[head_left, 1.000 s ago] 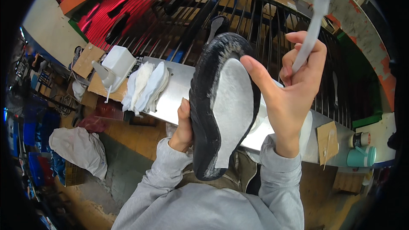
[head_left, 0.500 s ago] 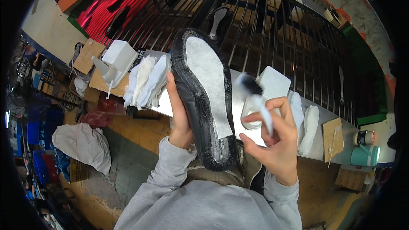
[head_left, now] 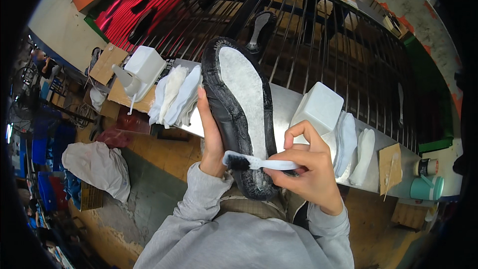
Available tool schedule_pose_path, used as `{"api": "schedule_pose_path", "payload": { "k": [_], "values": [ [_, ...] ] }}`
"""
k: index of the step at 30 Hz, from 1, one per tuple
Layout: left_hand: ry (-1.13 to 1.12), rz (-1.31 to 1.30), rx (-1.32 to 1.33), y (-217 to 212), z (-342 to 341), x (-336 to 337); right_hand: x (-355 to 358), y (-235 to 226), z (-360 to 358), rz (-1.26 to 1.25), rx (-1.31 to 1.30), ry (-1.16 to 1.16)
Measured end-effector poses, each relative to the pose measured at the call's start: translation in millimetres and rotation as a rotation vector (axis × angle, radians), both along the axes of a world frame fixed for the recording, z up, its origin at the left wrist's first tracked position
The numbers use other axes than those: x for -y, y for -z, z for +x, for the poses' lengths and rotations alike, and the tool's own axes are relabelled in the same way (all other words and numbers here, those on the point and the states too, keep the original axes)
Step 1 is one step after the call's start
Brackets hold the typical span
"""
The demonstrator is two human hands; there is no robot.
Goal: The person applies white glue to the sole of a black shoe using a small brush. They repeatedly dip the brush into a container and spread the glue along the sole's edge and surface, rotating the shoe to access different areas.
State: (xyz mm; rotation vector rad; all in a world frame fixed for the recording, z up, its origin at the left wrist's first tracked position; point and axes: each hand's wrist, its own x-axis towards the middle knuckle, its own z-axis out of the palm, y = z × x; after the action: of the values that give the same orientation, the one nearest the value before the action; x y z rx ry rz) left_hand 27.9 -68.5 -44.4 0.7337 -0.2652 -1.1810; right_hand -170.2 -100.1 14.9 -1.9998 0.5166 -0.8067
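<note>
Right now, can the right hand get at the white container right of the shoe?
Probably yes: the white container stands just beyond the right hand with nothing visible between, though that hand holds the brush, which may hinder grasping.

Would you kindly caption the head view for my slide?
Left hand holds an upturned shoe, right hand a brush over it.

Black shoe [head_left: 230, 114] is showing its underside, wide end up, leaning a bit left, whitish patch [head_left: 243, 77] running down it. White brush [head_left: 256, 163] is crossing the narrow end, dark bristles [head_left: 241, 163] leftmost.
</note>
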Motion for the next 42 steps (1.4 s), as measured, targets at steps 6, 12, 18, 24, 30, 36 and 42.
{"api": "schedule_pose_path", "payload": {
  "k": [6,12,18,24,30,36,42],
  "values": [
    [0.013,-0.066,0.021,-10,-12,-3,10,0,10,0.016,0.124,0.171],
    [-0.070,0.039,0.084,-5,-13,-7,2,17,-14,0.099,0.048,0.206],
    [-0.031,0.073,-0.236,19,1,-21,29,93,-104,-0.438,-0.584,0.623],
    [0.098,0.026,-0.102,6,-6,-23,22,115,-107,-0.640,-0.548,0.721],
    [-0.056,-0.053,-0.074,-14,-13,-22,22,124,-100,-0.618,-0.507,0.782],
    [-0.086,-0.192,0.019,7,11,-33,9,130,-105,-0.148,-0.241,0.891],
    [-0.140,0.145,0.297,-3,-21,-43,16,40,-71,-0.199,0.219,0.677]
  ]
}}
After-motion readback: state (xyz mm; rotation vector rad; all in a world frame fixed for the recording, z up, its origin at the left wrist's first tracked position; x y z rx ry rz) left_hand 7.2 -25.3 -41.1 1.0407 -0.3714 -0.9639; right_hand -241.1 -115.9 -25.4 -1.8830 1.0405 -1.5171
